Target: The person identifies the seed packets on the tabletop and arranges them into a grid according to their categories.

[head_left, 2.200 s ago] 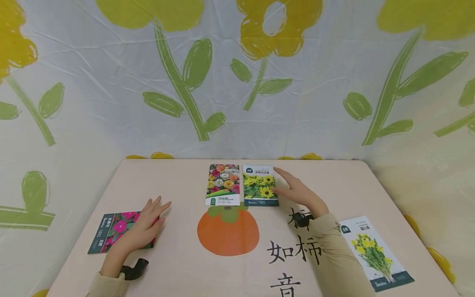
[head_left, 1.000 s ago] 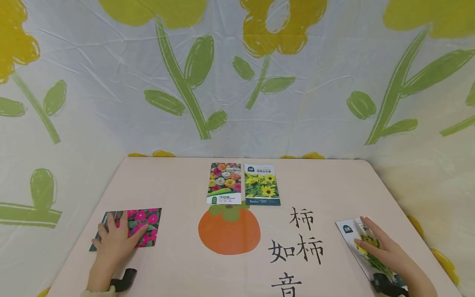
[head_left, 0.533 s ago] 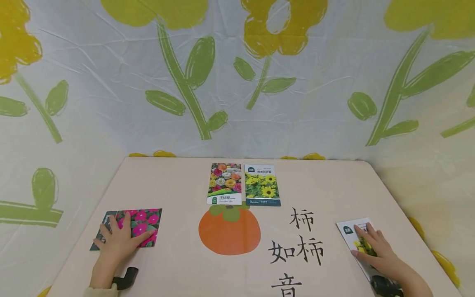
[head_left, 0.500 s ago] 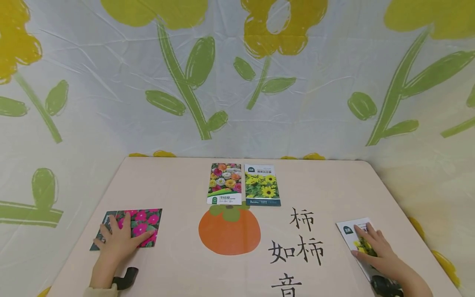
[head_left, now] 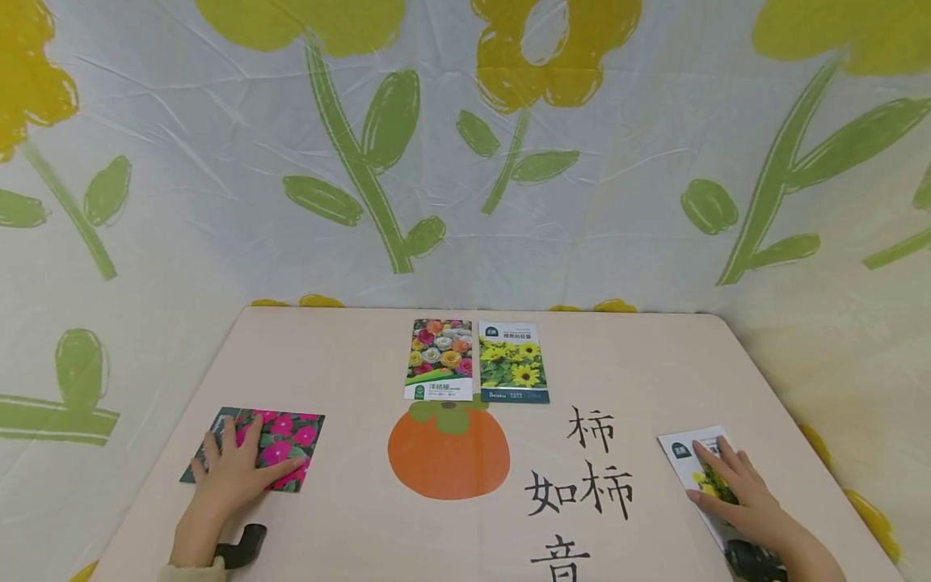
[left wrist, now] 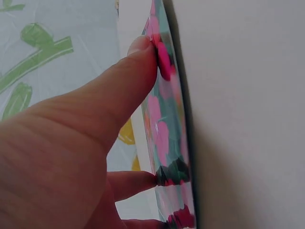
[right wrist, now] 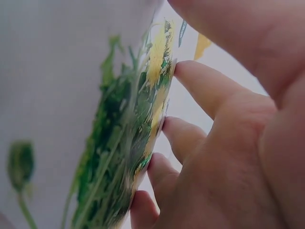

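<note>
At the table's left side lies a seed packet with pink flowers [head_left: 294, 428], slanted a little. My left hand [head_left: 229, 475] is spread over it, thumb toward its right end and fingertips on its dark band. In the left wrist view the thumb [left wrist: 133, 71] and two fingertips touch the packet's printed face. On the right lies a white seed packet with yellow flowers [head_left: 671, 443]. My right hand [head_left: 752, 501] rests over it with fingers extended, hiding much of its picture. Several fingertips touch its glossy face [right wrist: 114, 143] in the right wrist view.
Two more seed packets lie side by side at the far middle: one with mixed-colour blooms [head_left: 440, 356], one with yellow sunflowers [head_left: 512, 360]. The pink table [head_left: 349, 453] bears a printed persimmon [head_left: 448, 453] and black characters. A flower-patterned curtain [head_left: 240, 162] surrounds it.
My right hand has left the sunflower packet for the right-hand one. My left hand has settled on the pink-flower packet, which has turned slightly clockwise in the last half second.
</note>
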`<state>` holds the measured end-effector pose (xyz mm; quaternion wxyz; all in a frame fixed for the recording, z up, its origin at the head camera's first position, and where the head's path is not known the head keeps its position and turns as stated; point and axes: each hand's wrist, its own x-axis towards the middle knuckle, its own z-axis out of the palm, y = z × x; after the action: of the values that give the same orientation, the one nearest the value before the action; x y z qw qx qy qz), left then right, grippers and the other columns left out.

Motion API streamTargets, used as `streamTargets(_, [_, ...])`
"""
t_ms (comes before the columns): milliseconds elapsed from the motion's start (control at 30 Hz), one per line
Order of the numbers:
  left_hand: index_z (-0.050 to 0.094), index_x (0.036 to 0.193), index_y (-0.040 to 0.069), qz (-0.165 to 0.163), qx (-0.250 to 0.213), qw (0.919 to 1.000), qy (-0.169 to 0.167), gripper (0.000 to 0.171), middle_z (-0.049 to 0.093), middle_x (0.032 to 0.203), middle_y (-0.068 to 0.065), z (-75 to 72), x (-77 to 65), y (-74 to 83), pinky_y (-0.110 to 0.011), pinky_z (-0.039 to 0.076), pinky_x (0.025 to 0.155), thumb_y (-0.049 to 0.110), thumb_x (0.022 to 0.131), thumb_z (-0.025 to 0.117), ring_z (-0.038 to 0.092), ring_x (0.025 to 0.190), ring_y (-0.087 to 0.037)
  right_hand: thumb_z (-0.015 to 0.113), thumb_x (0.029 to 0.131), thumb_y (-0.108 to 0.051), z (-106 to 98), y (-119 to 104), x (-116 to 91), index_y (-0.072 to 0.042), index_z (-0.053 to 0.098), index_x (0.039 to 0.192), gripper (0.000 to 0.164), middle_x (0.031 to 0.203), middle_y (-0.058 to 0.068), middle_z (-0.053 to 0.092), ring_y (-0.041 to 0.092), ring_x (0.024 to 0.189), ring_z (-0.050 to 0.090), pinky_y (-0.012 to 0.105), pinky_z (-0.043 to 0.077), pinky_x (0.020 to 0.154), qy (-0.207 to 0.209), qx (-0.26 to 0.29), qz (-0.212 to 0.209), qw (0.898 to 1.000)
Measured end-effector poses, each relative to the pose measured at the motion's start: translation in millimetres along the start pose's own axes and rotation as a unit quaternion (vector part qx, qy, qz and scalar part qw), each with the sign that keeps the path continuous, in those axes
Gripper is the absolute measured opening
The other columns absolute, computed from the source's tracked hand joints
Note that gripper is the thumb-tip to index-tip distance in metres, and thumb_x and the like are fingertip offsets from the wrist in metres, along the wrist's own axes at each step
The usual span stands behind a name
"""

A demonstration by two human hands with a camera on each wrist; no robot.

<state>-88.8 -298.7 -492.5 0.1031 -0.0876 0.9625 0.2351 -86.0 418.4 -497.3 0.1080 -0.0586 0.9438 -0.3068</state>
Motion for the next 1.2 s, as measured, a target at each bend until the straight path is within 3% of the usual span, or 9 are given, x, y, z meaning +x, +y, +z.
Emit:
streamTargets(367, [0.022,0.15,-0.009,0.009,0.013,0.9999,0.001,0.115,-0.002,0.15,-0.046,0.6,0.5,3.6,-0.084,-0.005,0.096,0.064,0.077,0.073,-0.006,0.131,-0.072,0.063,0.095,-0.028,0.8,-1.0,-0.2,0.0,0.018,0.154,0.08,0.152,0.043,-0.008,0.066,0.134,-0.019,0.084,-0.01,0.093,0.0,0.008,-0.003,1.0])
streamTargets(1200, [0.024,0.15,-0.008,0.018,0.033,0.9992,0.011,0.115,0.002,0.15,-0.046,10.5,-8.0,17.9,-0.084,0.001,0.097,0.068,0.077,0.07,-0.001,0.131,-0.073,0.064,0.095,-0.032,0.2,-2.3,1.8,0.003,0.022,0.152,0.079,0.153,0.041,-0.009,0.065,0.134,-0.02,0.084,-0.008,0.093,-0.003,0.003,0.014,1.0])
